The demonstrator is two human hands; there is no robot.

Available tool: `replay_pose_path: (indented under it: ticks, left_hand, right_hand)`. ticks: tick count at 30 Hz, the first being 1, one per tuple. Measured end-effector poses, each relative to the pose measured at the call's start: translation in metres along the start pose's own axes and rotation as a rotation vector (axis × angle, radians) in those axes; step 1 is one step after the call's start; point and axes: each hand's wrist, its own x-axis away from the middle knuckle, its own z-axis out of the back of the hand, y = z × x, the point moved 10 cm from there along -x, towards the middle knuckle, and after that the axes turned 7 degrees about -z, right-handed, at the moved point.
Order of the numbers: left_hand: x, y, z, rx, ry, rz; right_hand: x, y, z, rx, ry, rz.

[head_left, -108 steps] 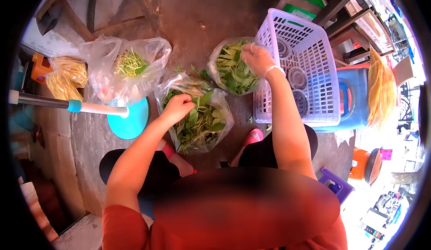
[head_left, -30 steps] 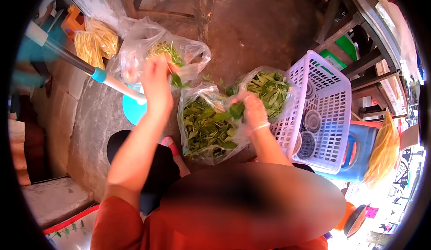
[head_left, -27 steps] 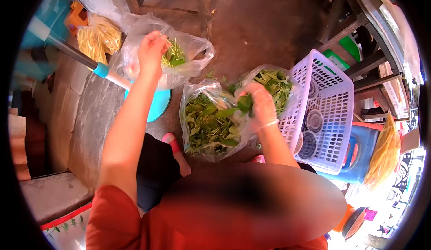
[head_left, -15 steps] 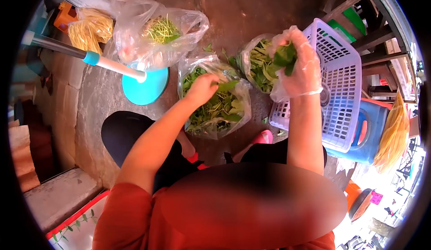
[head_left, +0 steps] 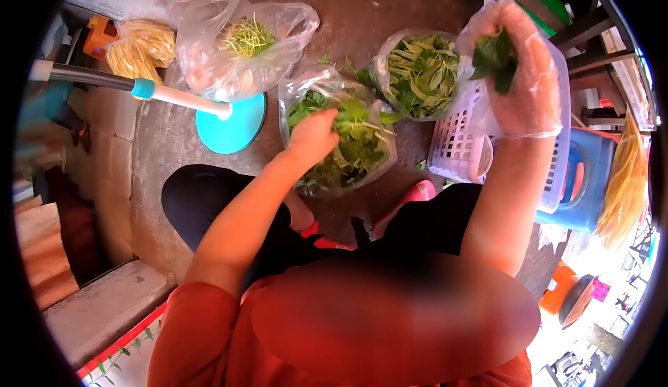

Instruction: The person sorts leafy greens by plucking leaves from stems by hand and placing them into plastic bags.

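Observation:
My left hand (head_left: 314, 136), bare, reaches into a clear plastic bag of leafy greens (head_left: 351, 161), its fingers closed around some of the stems and leaves. On my right hand (head_left: 536, 84) is a clear plastic glove. Curled fingers there hold a small bunch of dark green leaves (head_left: 495, 60), raised above a white plastic basket (head_left: 456, 140). Between my hands stands another bag of picked leaves (head_left: 423, 74), open at the top. The basket is partly hidden by my right hand and forearm.
A bag with cut stems (head_left: 249, 37) lies at the back left, near a turquoise round base with a pole (head_left: 233, 126). Yellow plastic bags (head_left: 142, 46) sit farther left. Past the basket is a blue plastic container (head_left: 588, 178). Loose leaves lie on the floor.
My right hand has moved right with its leaves, from beside the second leaf bag to over the basket. My left hand has shifted slightly, and the leaf it held up is now among the greens.

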Motion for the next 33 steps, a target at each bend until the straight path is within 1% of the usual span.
replay_pose_path:
  ticks: [1,2,3,4,5,7,8,11,14,15,17,18,19,20,21,22,23,24,25,26,27,28,29,30,31,32,33]
  left_hand:
    - [0.005,0.009,0.021,-0.062,0.108,-0.042]
    - [0.011,0.010,0.035,-0.148,0.306,-0.152]
    - [0.014,0.020,0.047,-0.194,0.296,-0.143]
    - [0.017,0.021,0.041,-0.259,0.272,-0.173]
    - [0.021,0.021,0.032,-0.321,0.248,-0.204]
    - [0.044,0.020,-0.014,-0.464,0.029,-0.241]
    - [0.057,0.005,-0.047,-0.471,-0.212,-0.188]
    - [0.085,0.000,-0.085,-0.541,-0.516,-0.158]
    - [0.064,-0.009,-0.069,-0.270,-0.437,0.043]
    - [0.051,0.001,-0.047,-0.260,-0.164,-0.069]
    - [0.029,0.017,-0.020,-0.252,0.097,-0.169]
    - [0.014,0.019,-0.026,-0.262,0.109,-0.177]
    - [0.002,0.020,-0.039,-0.272,0.118,-0.187]
    - [-0.007,0.020,-0.055,-0.283,0.110,-0.182]
    - [-0.015,0.022,-0.071,-0.292,0.099,-0.180]
    - [-0.022,0.016,-0.089,-0.287,0.041,-0.136]
    - [-0.025,0.019,-0.092,-0.308,0.027,-0.147]
    - [-0.027,0.020,-0.094,-0.328,0.012,-0.157]
    - [-0.028,0.019,-0.096,-0.347,-0.006,-0.166]
    - [-0.030,0.015,-0.088,-0.237,-0.060,-0.104]
    - [-0.027,0.013,-0.072,-0.049,0.011,-0.126]
    - [-0.029,0.002,-0.060,0.186,0.020,-0.119]
    - [-0.025,0.003,-0.041,0.423,-0.041,-0.070]
    - [-0.025,0.003,-0.028,0.755,-0.030,-0.131]
    - [-0.015,0.017,-0.002,0.859,-0.065,-0.063]
    - [-0.009,0.017,0.015,0.931,-0.055,-0.038]
    - [-0.005,0.016,0.026,1.007,-0.042,-0.012]
  right_hand:
    - [0.001,-0.008,-0.010,-0.051,-0.065,0.018]
    - [0.002,-0.017,-0.019,-0.103,-0.130,0.039]
    - [0.004,-0.027,-0.027,-0.154,-0.192,0.063]
    - [0.007,-0.035,-0.035,-0.202,-0.253,0.089]
    - [0.011,-0.039,-0.038,-0.176,-0.215,0.132]
    - [0.020,-0.047,-0.043,-0.119,-0.132,0.214]
    - [0.024,-0.053,-0.044,-0.092,-0.058,0.205]
    - [0.028,-0.057,-0.041,-0.080,0.003,0.178]
    - [0.024,-0.045,-0.032,-0.108,-0.077,0.142]
    - [0.022,-0.036,-0.028,-0.106,-0.080,0.172]
    - [0.015,-0.022,-0.024,-0.126,-0.087,0.105]
    - [0.011,-0.015,-0.023,-0.137,-0.090,0.072]
    - [0.003,-0.002,-0.018,-0.080,-0.149,0.030]
    - [0.005,-0.002,-0.026,-0.177,-0.186,0.057]
    - [0.003,0.003,-0.024,-0.184,-0.147,0.028]
    - [0.001,0.008,-0.020,-0.187,-0.104,-0.002]
    - [-0.001,0.011,-0.013,-0.186,-0.061,-0.034]
    - [0.000,0.004,-0.009,-0.152,-0.067,0.022]
    - [-0.002,0.000,-0.007,-0.139,-0.096,0.016]
    - [-0.004,-0.004,-0.003,-0.130,-0.118,0.009]
    - [-0.004,-0.006,0.001,-0.127,-0.136,0.005]
    - [-0.002,-0.006,0.009,-0.153,-0.070,0.022]
    - [-0.001,0.001,0.014,-0.202,-0.051,-0.022]
    - [-0.001,0.009,0.016,-0.253,-0.035,-0.064]
    - [0.000,0.016,0.018,-0.302,-0.022,-0.106]
    - [-0.002,0.030,0.020,-0.320,-0.007,-0.232]
    - [-0.002,0.030,0.017,-0.173,-0.004,-0.216]
